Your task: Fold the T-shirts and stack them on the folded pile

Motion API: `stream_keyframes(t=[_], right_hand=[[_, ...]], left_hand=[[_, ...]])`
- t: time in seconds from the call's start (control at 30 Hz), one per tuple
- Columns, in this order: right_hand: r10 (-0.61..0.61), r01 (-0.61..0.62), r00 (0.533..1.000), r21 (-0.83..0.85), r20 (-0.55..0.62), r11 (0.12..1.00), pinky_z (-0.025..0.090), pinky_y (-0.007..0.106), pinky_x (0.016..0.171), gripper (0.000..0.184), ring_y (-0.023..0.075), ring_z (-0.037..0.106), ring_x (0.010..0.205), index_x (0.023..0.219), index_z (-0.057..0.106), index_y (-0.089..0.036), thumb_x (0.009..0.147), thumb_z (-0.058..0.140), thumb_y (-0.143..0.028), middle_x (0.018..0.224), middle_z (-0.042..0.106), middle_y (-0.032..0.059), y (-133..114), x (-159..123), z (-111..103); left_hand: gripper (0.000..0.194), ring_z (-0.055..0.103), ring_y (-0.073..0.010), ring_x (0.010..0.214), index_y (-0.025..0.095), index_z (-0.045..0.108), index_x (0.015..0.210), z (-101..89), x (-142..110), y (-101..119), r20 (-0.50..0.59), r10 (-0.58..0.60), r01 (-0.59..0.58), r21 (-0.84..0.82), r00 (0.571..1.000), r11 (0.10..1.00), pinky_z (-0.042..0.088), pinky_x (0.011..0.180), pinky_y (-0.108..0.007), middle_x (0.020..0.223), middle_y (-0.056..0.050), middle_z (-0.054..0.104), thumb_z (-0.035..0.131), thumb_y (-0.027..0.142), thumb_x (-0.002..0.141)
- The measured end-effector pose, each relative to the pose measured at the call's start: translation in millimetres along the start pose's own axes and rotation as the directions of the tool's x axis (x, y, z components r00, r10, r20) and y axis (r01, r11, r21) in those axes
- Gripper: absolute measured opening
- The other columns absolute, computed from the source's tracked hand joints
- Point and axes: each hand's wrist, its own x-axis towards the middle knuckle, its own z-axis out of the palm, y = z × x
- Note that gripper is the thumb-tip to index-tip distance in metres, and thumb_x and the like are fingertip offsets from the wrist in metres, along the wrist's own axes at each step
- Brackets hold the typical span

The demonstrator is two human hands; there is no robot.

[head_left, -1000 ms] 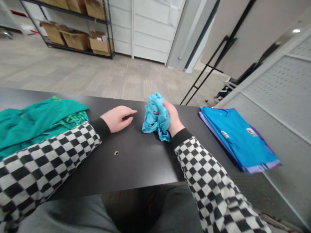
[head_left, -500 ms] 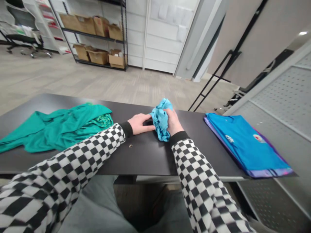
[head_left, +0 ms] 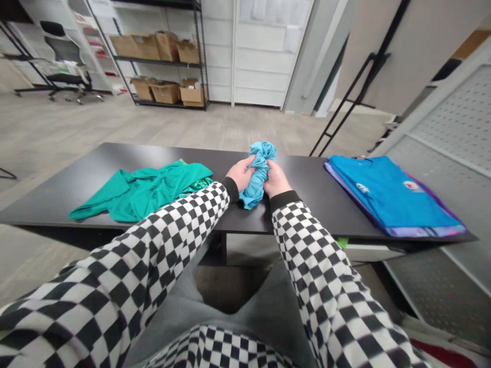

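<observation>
Arms (head_left: pixel 161 255) extended; left hand (head_left: pixel 241 175) and right hand (head_left: pixel 277 180): grip clenched on light-blue cloth (head_left: pixel 258 176). Tabletop (head_left: pixel 307 199): green garment (head_left: pixel 146 191) left, folded blue shirt (head_left: pixel 387 191) right.

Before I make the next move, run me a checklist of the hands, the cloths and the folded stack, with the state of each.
1. Left hand gripping the light blue cloth: ok.
2. Right hand gripping it too: ok.
3. Light blue cloth spread flat: not ok, it is bunched between the hands.
4. Light blue cloth touching the table: cannot tell from this angle.
5. Green cloth apart from the light blue one: ok, it lies rumpled to the left.
6. Folded stack apart from both hands: ok, it lies to the right.
</observation>
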Motion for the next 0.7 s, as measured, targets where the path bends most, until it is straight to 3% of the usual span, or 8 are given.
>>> stream_keyframes(t=[0.1, 0.2, 0.33, 0.43, 0.5, 0.57, 0.63, 0.7], right_hand=[[-0.011, 0.012, 0.999, 0.03, -0.038, 0.999, 0.069, 0.047, 0.096, 0.029, 0.0265, 0.079, 0.095, 0.098, 0.061, -0.03, 0.078, 0.081, -0.026, 0.079, 0.077, -0.0051, -3.4, -8.8, -7.1], [-0.016, 0.016, 1.0, -0.005, 0.015, 1.0, 0.068, 0.051, 0.097, 0.035, 0.0287, 0.08, 0.099, 0.101, 0.062, -0.031, 0.075, 0.083, -0.023, 0.082, 0.077, -0.0049, -3.6, -17.4, -7.2], [0.055, -0.039, 0.995, -0.183, 0.083, 0.982, 0.069, 0.053, 0.096, 0.045, 0.0292, 0.08, 0.095, 0.105, 0.066, -0.029, 0.066, 0.081, -0.014, 0.083, 0.077, -0.005, -4.5, -20.0, -3.6], [0.204, -0.132, 0.963, -0.349, 0.176, 0.928, 0.07, 0.048, 0.086, 0.051, 0.0287, 0.079, 0.085, 0.108, 0.068, -0.027, 0.061, 0.082, -0.012, 0.083, 0.078, -0.0029, -11.2, -13.7, -0.5], [0.328, -0.196, 0.916, -0.459, 0.229, 0.866, 0.069, 0.045, 0.08, 0.052, 0.0277, 0.078, 0.079, 0.107, 0.069, -0.025, 0.06, 0.087, -0.012, 0.083, 0.078, -0.0014, -18.5, -6.4, 2.4], [0.443, -0.239, 0.859, -0.562, 0.259, 0.792, 0.068, 0.044, 0.077, 0.053, 0.027, 0.077, 0.077, 0.106, 0.07, -0.023, 0.059, 0.092, -0.014, 0.083, 0.078, -0.0004, -25.7, 2.2, 5.2], [0.52, -0.252, 0.811, -0.639, 0.27, 0.726, 0.067, 0.043, 0.077, 0.053, 0.0273, 0.076, 0.079, 0.104, 0.072, -0.022, 0.057, 0.095, -0.015, 0.083, 0.077, 0.0001, -30.8, 10.6, 6.2], [0.543, -0.246, 0.793, -0.671, 0.275, 0.699, 0.066, 0.044, 0.078, 0.05, 0.0284, 0.076, 0.082, 0.1, 0.072, -0.023, 0.057, 0.097, -0.019, 0.082, 0.075, 0.0008, -33.7, 17.3, 3.3]], left_hand=[[0.051, 0.065, -0.0314, 0.148, 0.022, 0.074, 0.15, -21.5, 7.5, 3.3, 0.153, 0.042, -0.069, 0.176, 0.987, 0.982, 0.047, 0.131, -0.047, 0.153, -0.007, 0.074, 0.057, 0.026, 0.102], [0.046, 0.071, -0.0315, 0.136, 0.022, 0.077, 0.142, -50.5, 17.0, 0.3, 0.293, 0.074, -0.179, 0.351, 0.953, 0.919, 0.052, 0.122, -0.044, 0.142, -0.009, 0.079, 0.057, 0.026, 0.1], [0.028, 0.077, -0.0286, 0.103, 0.022, 0.075, 0.117, -82.2, 14.7, -7.4, 0.34, -0.006, -0.163, 0.467, 0.941, 0.869, 0.058, 0.097, -0.038, 0.108, -0.007, 0.081, 0.069, 0.037, 0.095], [0.032, 0.073, -0.0236, 0.087, 0.022, 0.07, 0.107, -94.7, 2.8, -8.5, 0.328, -0.039, -0.09, 0.369, 0.944, 0.925, 0.056, 0.086, -0.034, 0.091, 0.0, 0.074, 0.08, 0.042, 0.085], [0.042, 0.072, -0.0231, 0.088, 0.022, 0.069, 0.105, -102.5, -1.7, -11.1, 0.355, -0.071, -0.015, 0.233, 0.932, 0.972, 0.057, 0.086, -0.033, 0.091, 0.002, 0.073, 0.089, 0.045, 0.077], [0.05, 0.074, -0.0261, 0.092, 0.021, 0.071, 0.101, -113.9, -1.2, -21.1, 0.364, -0.145, 0.131, 0.061, 0.92, 0.989, 0.059, 0.089, -0.035, 0.089, 0.002, 0.073, 0.099, 0.042, 0.066], [0.049, 0.077, -0.0307, 0.093, 0.02, 0.072, 0.096, -130.3, 2.6, -39.7, 0.281, -0.273, 0.319, -0.131, 0.92, 0.939, 0.063, 0.091, -0.04, 0.085, 0.001, 0.072, 0.104, 0.034, 0.062], [0.041, 0.08, -0.0342, 0.094, 0.021, 0.072, 0.093, -150.7, 6.6, -61.5, 0.12, -0.431, 0.446, -0.311, 0.894, 0.839, 0.066, 0.09, -0.045, 0.082, 0.0, 0.07, 0.102, 0.028, 0.067]])
